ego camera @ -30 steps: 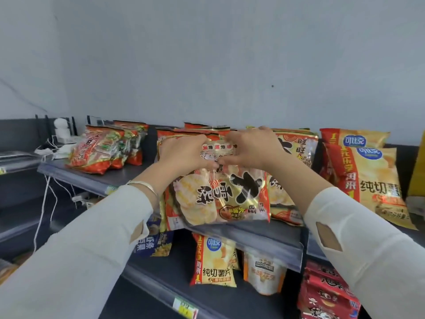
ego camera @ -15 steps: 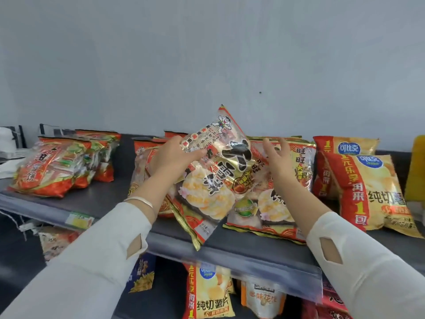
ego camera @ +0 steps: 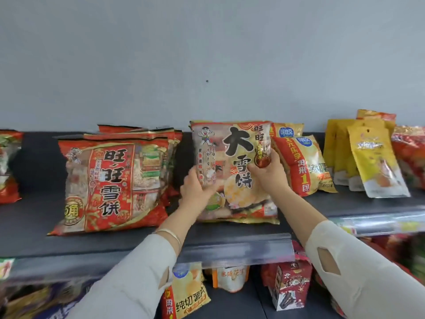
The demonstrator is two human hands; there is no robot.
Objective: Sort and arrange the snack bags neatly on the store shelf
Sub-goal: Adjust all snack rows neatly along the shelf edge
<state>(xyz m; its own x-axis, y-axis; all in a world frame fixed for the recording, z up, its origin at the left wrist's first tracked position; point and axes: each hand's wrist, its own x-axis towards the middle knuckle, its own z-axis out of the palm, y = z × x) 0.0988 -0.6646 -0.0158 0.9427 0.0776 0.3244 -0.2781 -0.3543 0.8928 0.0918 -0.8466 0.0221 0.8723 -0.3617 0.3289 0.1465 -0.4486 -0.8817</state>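
Grip: left hand (ego camera: pixel 195 188) curls round the lower-left edge and right hand (ego camera: pixel 270 174) pinches the right edge of the glossy red-and-gold rice-cracker bag (ego camera: pixel 232 155). Bag is upright, long axis vertical, base on the dark grey shelf (ego camera: pixel 34 229). Gap to the red cracker-bag stack (ego camera: pixel 110 180) on the left; yellow crisp bags (ego camera: pixel 307 164) crowd its right. Likely just needs squaring.
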